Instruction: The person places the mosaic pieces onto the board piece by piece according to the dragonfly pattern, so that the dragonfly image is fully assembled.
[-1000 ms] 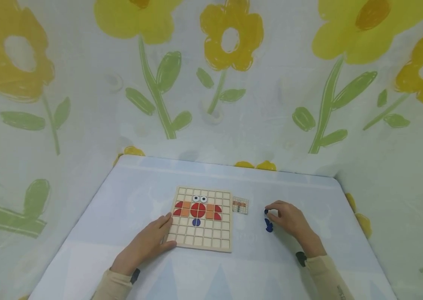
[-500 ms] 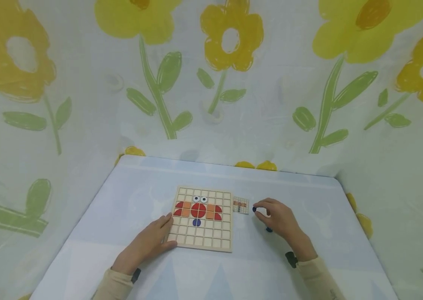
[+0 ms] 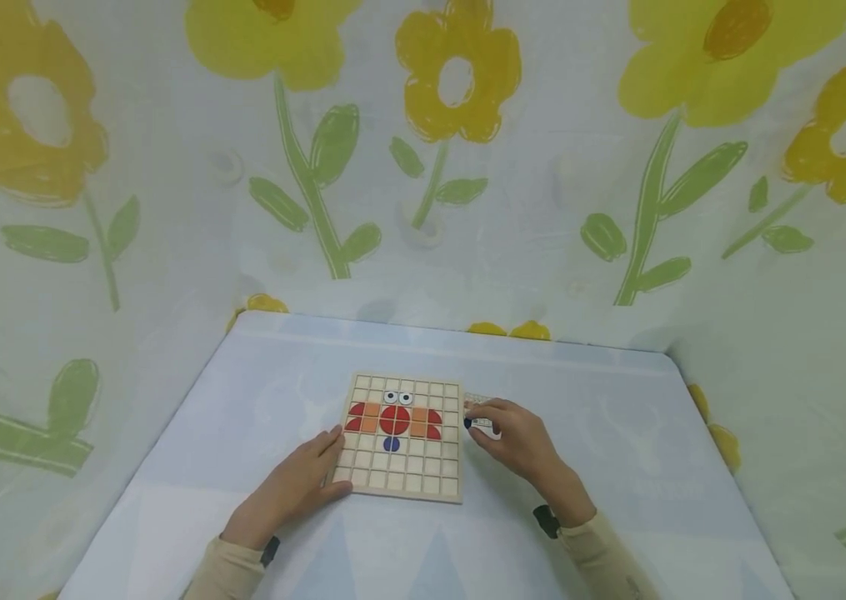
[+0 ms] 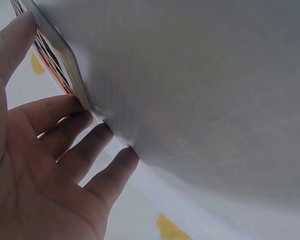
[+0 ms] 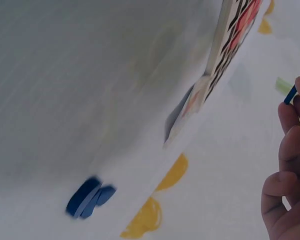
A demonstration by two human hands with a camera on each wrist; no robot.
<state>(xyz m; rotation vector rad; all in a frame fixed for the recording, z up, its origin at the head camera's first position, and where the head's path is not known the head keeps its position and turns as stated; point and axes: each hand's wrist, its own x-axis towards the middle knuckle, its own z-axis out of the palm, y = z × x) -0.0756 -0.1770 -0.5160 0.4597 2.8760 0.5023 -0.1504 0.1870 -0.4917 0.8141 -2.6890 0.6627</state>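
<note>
A square wooden grid board (image 3: 423, 483) lies on the table with flat coloured pieces set in its cells. Red, orange and blue pieces (image 3: 394, 420) and two round eye pieces (image 3: 398, 398) form a figure there. My left hand (image 3: 298, 483) rests at the board's left side, thumb and fingertips touching its edge. Just past the right edge, my right hand (image 3: 523, 442) pinches a small dark blue piece (image 5: 290, 95) between thumb and finger. Under these fingers lies a small pattern card (image 3: 477, 398), partly covered by them.
In the right wrist view, several more blue pieces (image 5: 86, 198) lie close together on the table (image 5: 35, 210). A cloth wall with yellow flowers (image 3: 460, 108) rises behind the table and on both sides.
My right hand has moved left from the loose blue pieces to the card beside the board, carrying one blue piece. The left hand has stayed at the board's edge.
</note>
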